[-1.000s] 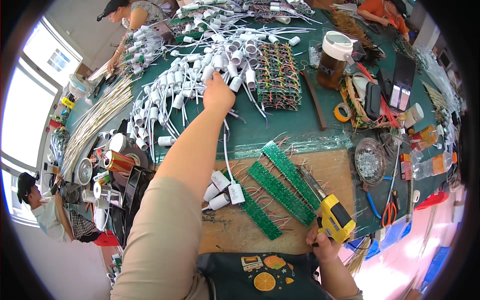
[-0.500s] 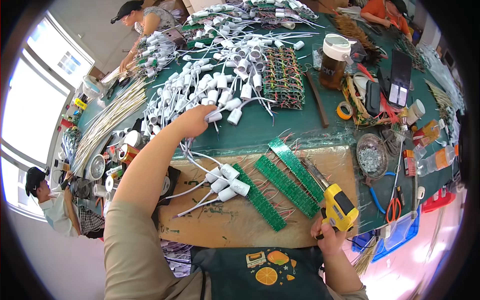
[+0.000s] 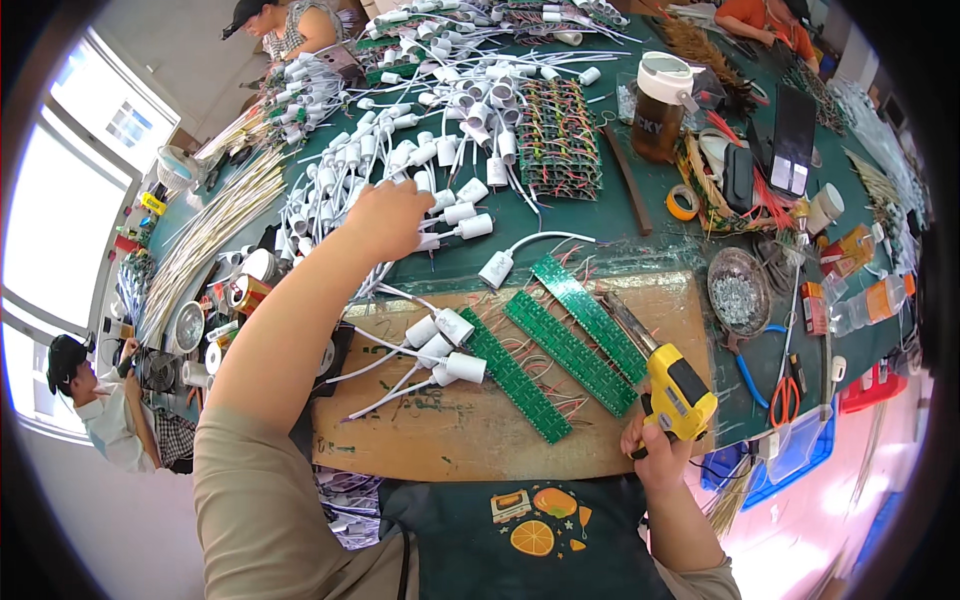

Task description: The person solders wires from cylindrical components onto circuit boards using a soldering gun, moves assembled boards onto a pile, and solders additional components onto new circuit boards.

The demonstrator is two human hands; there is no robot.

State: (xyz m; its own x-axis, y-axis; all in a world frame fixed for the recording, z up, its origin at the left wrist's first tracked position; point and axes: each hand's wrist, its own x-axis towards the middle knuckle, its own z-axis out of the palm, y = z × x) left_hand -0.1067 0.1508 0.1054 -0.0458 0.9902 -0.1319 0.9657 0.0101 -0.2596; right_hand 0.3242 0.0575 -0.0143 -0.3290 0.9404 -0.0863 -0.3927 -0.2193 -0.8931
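My left hand [image 3: 388, 218] reaches over the green table into a heap of white lamp sockets with white wires [image 3: 420, 150], its fingers curled around a few of them. My right hand [image 3: 655, 448] grips a yellow electric screwdriver [image 3: 672, 385] at the near edge of a wooden work board [image 3: 420, 440]. Its tip points at three long green circuit strips [image 3: 570, 345] lying slanted on the board. Three white sockets [image 3: 445, 345] with wires lie on the board left of the strips. One more socket [image 3: 497, 268] lies just beyond the board.
A stack of green circuit boards [image 3: 560, 140], a brown jar with a white lid [image 3: 660, 95], a yellow tape roll [image 3: 683, 202], a metal dish of screws [image 3: 738, 292], blue and red pliers [image 3: 765, 375]. Other people work at the far end and lower left.
My left hand has drawn back from the far heap toward me and to the left, dragging sockets along. The right hand with the screwdriver has stayed in place.
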